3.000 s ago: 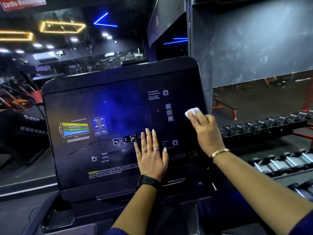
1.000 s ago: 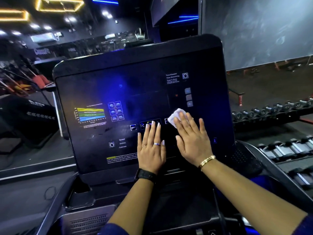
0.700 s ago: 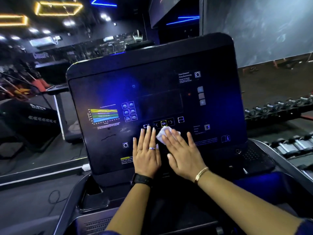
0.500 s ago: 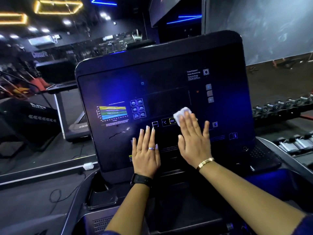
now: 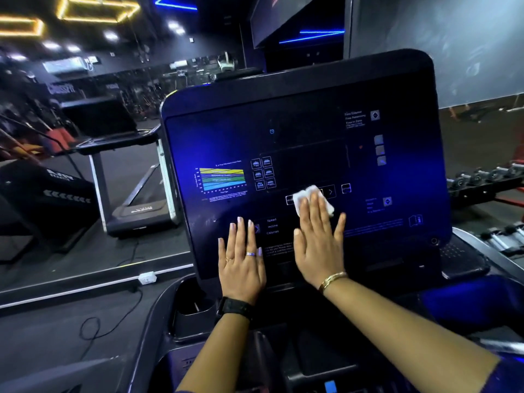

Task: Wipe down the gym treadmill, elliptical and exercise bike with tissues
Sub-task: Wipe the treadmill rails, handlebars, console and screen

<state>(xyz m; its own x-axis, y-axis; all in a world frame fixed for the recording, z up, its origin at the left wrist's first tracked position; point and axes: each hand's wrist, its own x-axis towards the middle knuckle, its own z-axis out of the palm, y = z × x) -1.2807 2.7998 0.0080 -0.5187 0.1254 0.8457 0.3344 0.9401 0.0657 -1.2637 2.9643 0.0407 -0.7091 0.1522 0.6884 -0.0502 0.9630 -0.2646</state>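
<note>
Resting flat on the treadmill console (image 5: 312, 131), my left hand (image 5: 241, 265) keeps straight fingers (image 5: 240, 234) close together, holding nothing. Just beside it, my right hand (image 5: 319, 251) presses the white tissue (image 5: 300, 199) against the console's lower middle under straight, spread fingers.

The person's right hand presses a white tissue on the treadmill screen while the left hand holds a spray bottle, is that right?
Not quite. The head view shows the left hand holding nothing: it lies flat, fingers straight, on the treadmill screen. The right hand does press the white tissue on that screen.
</note>
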